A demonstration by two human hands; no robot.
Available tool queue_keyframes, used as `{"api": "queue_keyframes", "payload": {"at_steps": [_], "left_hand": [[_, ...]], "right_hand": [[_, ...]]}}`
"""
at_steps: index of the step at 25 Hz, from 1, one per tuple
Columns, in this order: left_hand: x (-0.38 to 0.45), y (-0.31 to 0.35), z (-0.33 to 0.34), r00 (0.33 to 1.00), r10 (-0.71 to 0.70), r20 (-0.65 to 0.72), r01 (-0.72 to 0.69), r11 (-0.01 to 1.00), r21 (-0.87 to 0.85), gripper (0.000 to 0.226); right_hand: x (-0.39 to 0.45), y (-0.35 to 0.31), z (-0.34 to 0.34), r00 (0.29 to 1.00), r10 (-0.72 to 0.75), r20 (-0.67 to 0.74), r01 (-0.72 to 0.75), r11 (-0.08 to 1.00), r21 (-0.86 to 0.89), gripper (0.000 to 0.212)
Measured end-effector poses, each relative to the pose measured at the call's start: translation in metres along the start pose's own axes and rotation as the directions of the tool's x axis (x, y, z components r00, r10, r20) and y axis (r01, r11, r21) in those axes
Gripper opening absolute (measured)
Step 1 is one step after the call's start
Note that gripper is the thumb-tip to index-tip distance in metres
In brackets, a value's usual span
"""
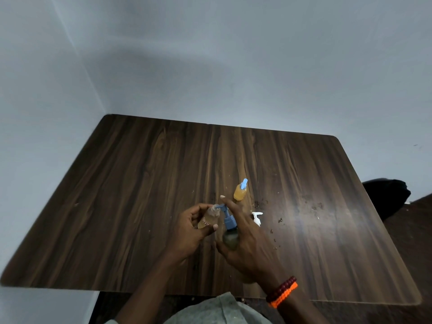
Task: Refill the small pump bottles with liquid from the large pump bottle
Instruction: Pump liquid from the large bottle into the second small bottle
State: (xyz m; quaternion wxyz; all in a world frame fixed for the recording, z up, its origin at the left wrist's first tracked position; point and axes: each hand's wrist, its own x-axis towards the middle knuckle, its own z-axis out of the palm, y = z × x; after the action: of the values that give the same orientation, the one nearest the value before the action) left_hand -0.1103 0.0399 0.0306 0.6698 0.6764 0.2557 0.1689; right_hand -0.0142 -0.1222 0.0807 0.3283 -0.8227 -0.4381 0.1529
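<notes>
Worktop (140,195): dark wood-grain laminate w/ rounded corners, pushed into a room corner; pale grey walls (233,54) at 12 and 9 o'clock. Small dark specks and droplets (280,220) scattered over the surface toward 3 o'clock, amid a dull light glare. Black object (385,195) off the worktop's edge at 3 o'clock, on dark floor; can't tell what it is. At 6 o'clock, grey fabric (222,309) below the near edge. Red bead bracelet (281,288) beside orange band (284,296) on the wrist.
</notes>
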Motion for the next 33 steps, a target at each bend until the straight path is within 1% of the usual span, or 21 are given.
{"api": "queue_keyframes", "payload": {"at_steps": [2,7,13,15,19,24,26,29,33], "left_hand": [[0.0001,0.0005,-0.0002,1.0,-0.002,0.001,0.002,1.0,-0.004,0.041],[-0.0004,-0.0003,0.001,1.0,0.001,0.02,-0.002,1.0,0.017,0.04],[-0.0014,0.0023,0.0011,1.0,-0.017,0.011,0.017,1.0,-0.006,0.041],[-0.0016,0.0036,0.0018,1.0,-0.025,0.012,0.025,1.0,-0.007,0.041],[-0.004,0.004,0.004,0.999,-0.019,0.03,0.018,1.0,0.017,0.04],[-0.0024,0.0032,0.0026,1.0,-0.003,0.02,0.003,1.0,-0.003,0.04],[-0.0021,0.0031,0.0029,1.0,-0.005,0.02,0.006,1.0,-0.004,0.04],[-0.0035,0.002,0.0042,1.0,-0.003,0.024,0.003,1.0,0.016,0.043],[-0.0036,0.0012,0.0035,0.999,0.012,0.03,-0.012,1.0,0.005,0.041]], "right_hand": [[-0.0003,0.0001,0.0006,1.0,-0.006,0.011,0.006,1.0,0.009,0.084],[0.0002,0.0009,-0.0015,0.999,0.027,-0.029,-0.028,0.999,-0.037,0.068],[-0.0014,-0.0005,-0.0013,1.0,-0.002,-0.019,0.001,1.0,-0.031,0.079],[-0.0019,0.0008,0.0001,1.0,0.008,-0.017,-0.009,1.0,-0.028,0.078],[-0.0023,0.0034,-0.0014,0.998,0.044,-0.033,-0.046,0.997,-0.058,0.07],[-0.0041,0.0021,-0.001,0.999,0.024,-0.046,-0.026,0.999,-0.047,0.08],[-0.0048,0.0025,0.0001,0.999,0.03,-0.033,-0.032,0.998,-0.057,0.078],[-0.0051,0.0036,-0.0008,0.998,0.039,-0.039,-0.041,0.997,-0.06,0.069],[-0.0052,0.0027,-0.0022,0.998,0.038,-0.047,-0.04,0.998,-0.041,0.076]]}}
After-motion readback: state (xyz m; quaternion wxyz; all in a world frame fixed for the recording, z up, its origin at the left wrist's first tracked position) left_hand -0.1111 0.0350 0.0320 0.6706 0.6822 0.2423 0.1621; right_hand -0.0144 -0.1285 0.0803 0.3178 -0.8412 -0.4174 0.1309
